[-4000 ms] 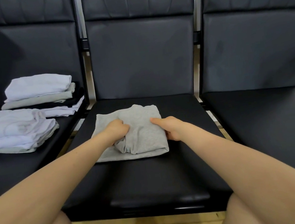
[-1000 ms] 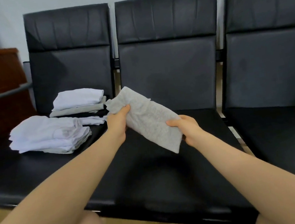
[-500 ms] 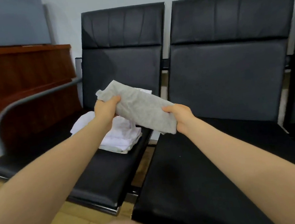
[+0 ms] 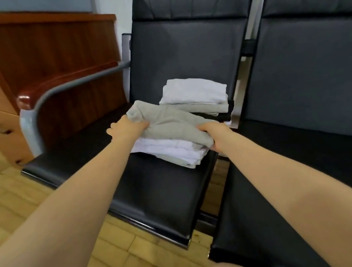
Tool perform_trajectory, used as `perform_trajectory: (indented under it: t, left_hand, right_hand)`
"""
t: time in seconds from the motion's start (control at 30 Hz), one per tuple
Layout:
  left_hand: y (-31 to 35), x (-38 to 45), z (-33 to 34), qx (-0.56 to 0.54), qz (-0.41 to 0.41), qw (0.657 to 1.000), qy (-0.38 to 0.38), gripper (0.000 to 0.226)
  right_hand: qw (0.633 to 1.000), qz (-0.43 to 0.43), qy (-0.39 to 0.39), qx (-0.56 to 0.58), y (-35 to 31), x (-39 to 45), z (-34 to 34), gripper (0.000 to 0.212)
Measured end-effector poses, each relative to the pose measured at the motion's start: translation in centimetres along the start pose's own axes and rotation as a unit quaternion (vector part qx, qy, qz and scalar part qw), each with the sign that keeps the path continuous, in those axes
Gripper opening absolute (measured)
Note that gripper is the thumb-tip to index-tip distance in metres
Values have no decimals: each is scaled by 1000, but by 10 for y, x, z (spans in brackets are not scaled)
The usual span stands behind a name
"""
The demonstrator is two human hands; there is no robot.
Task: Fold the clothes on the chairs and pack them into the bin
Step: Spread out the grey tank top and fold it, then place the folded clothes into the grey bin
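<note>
Head view: left hand (image 4: 128,127) and right hand (image 4: 216,135) each grip an end of the folded grey shirt (image 4: 169,123), resting on the near white stack (image 4: 173,154) on the left chair (image 4: 156,195). Second stack (image 4: 197,95) just behind.

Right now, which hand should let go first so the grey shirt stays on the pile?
Probably the left hand. It grips the folded grey shirt at its far end, over the front stack. The right hand holds the near end at the stack's edge, so it can steady it.
</note>
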State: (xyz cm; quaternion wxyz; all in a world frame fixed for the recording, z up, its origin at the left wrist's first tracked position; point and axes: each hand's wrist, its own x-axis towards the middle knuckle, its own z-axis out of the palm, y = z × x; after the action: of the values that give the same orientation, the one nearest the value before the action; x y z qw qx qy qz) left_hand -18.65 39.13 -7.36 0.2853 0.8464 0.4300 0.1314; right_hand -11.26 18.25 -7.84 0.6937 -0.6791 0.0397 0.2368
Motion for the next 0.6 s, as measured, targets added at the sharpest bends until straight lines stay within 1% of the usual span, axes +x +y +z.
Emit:
perform_trajectory:
  t: [0.07,0.13,0.17,0.2,0.23,0.3,0.37,0.47,0.53,0.6]
  left_hand:
    - [1,-7,3,3,32,996,77,71]
    - [8,-10,-2,48,112,980,155,66]
    - [13,-10,-7,71,153,970,174,65]
    - [18,-9,-11,95,182,963,175,63]
    - [24,-7,-14,114,198,960,163,60]
    - [33,-2,-17,116,194,968,112,57]
    - [32,9,-14,88,160,982,50,67]
    - [13,25,-7,14,87,995,-41,93]
    - [-1,30,1,-65,38,991,-111,107]
    - [-10,31,9,-133,27,980,-145,109]
  right_hand:
    - [1000,2,-5,10,1,0,-1,56]
    - [1000,-12,5,3,-2,-2,-1,66]
    - [1000,-24,19,-6,-4,-2,-1,70]
    - [999,-37,34,-18,-5,-2,-1,73]
    - [997,-49,45,-32,-6,-2,0,75]
    - [996,-58,52,-43,-4,-2,0,78]
    - [996,-52,52,-42,0,0,-2,79]
    - [999,-22,29,-39,8,-3,-5,74]
    - [998,7,22,-56,14,-2,-5,82]
    - [997,19,32,-72,19,1,-4,94]
